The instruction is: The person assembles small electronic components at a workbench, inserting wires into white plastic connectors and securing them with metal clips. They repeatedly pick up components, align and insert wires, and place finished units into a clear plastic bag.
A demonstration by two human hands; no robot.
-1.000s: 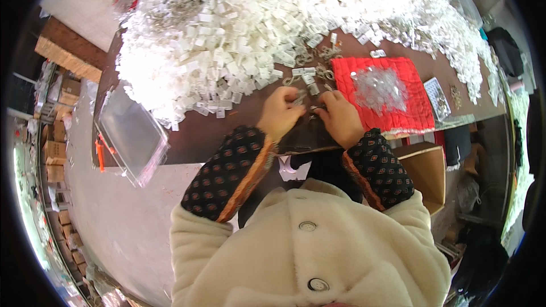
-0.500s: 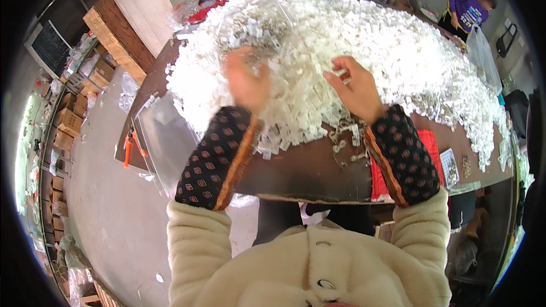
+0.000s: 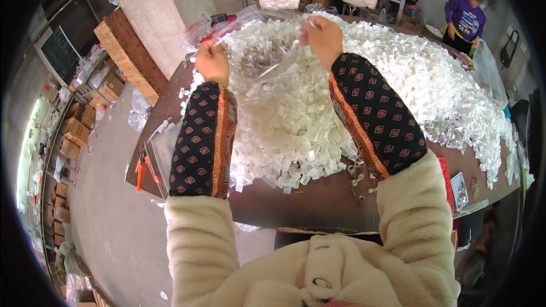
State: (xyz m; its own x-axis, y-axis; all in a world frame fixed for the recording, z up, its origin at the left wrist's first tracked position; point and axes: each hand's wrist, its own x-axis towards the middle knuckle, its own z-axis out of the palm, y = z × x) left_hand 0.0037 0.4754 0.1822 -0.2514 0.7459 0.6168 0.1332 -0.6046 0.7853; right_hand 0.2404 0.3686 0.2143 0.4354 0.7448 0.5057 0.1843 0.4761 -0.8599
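Observation:
Over the far left part of a big heap of small white packets [image 3: 307, 142], I hold up a clear plastic bag [image 3: 273, 71] by its edges. Small greyish pieces [image 3: 256, 59] show in or through it; their kind is too small to tell. My left hand [image 3: 212, 65] is closed on the bag's left edge. My right hand [image 3: 324, 40], farther away and higher, pinches its right edge. The bag's film spans the space between the two hands.
The heap covers most of a brown table [image 3: 296, 207]. Orange-handled scissors or pliers [image 3: 147, 173] are at its left edge, a calculator-like pad [image 3: 459, 190] at the right. A concrete pillar [image 3: 148, 11] stands behind left. A person in purple [image 3: 466, 17] stands far right.
Both hands have moved away from me and up, from low over the heap to the bag. They now grip its edges and hold it spread. My view has tilted up.

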